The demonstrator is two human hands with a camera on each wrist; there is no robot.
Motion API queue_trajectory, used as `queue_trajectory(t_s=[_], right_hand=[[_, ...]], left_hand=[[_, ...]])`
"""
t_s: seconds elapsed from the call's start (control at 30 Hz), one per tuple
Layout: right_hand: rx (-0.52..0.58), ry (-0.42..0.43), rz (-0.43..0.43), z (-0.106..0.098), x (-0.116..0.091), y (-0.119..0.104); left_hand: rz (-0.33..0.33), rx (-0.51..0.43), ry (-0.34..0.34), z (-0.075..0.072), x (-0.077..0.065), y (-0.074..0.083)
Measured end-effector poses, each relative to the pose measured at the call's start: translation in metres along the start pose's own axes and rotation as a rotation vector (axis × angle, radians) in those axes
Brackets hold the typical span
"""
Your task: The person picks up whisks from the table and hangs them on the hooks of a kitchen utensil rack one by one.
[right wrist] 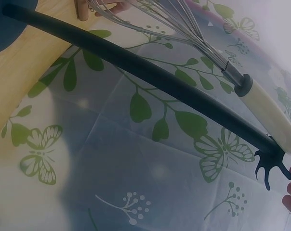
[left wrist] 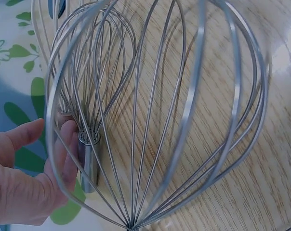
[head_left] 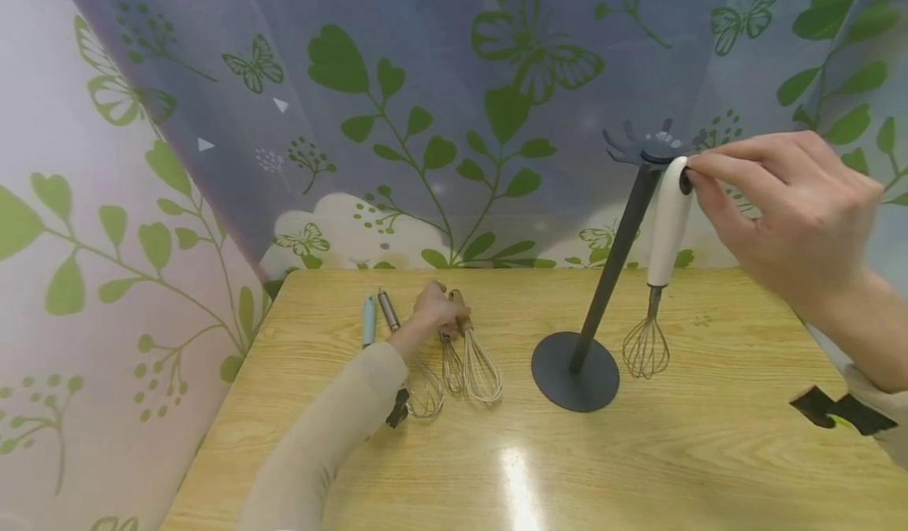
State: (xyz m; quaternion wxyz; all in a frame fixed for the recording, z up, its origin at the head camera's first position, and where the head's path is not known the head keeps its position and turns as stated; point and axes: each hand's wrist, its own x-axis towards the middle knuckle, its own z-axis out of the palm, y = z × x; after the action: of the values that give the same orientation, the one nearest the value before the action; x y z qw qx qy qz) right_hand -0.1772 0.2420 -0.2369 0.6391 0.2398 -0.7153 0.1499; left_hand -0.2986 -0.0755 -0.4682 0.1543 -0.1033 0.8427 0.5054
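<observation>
My right hand (head_left: pixel 801 216) pinches the top end of a white-handled whisk (head_left: pixel 665 232) between thumb and fingers. The whisk hangs wires down, its handle top right by the hooks of a dark utensil stand (head_left: pixel 615 263). My left hand (head_left: pixel 430 310) is over the handles of two whisks lying on the table, a wooden-handled one (head_left: pixel 485 369) and a small metal one (head_left: pixel 452 367). In the left wrist view its thumb is spread from the fingers, which reach the small whisk's metal handle (left wrist: pixel 89 163). Wires of a larger whisk (left wrist: pixel 189 110) cross the foreground there.
A light-blue handle (head_left: pixel 369 320) and a metal handle (head_left: pixel 388 310) lie left of my left hand, partly covered by my forearm. The stand's round base (head_left: pixel 560 381) rests on the wooden table (head_left: pixel 638 468). A patterned curtain (head_left: pixel 426 121) hangs behind the table.
</observation>
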Motion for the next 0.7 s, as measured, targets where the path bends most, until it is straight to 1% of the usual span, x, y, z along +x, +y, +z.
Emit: queue_trajectory(t_s=[0.27,0.43,0.57,0.7], right_hand=[[0.005,-0.037,-0.006,0.0,-0.002,0.004],[0.009,-0.041,-0.003,0.0,-0.003,0.005],[0.009,-0.041,-0.001,0.0,-0.003,0.005],[0.007,-0.045,0.0,-0.001,-0.004,0.006]], left_hand=[[0.031,0.032,-0.01,0.005,-0.001,0.0],[0.022,0.028,-0.005,0.01,-0.001,0.001],[0.018,0.035,-0.001,0.013,0.002,0.0],[0.037,0.07,-0.009,0.016,0.005,-0.003]])
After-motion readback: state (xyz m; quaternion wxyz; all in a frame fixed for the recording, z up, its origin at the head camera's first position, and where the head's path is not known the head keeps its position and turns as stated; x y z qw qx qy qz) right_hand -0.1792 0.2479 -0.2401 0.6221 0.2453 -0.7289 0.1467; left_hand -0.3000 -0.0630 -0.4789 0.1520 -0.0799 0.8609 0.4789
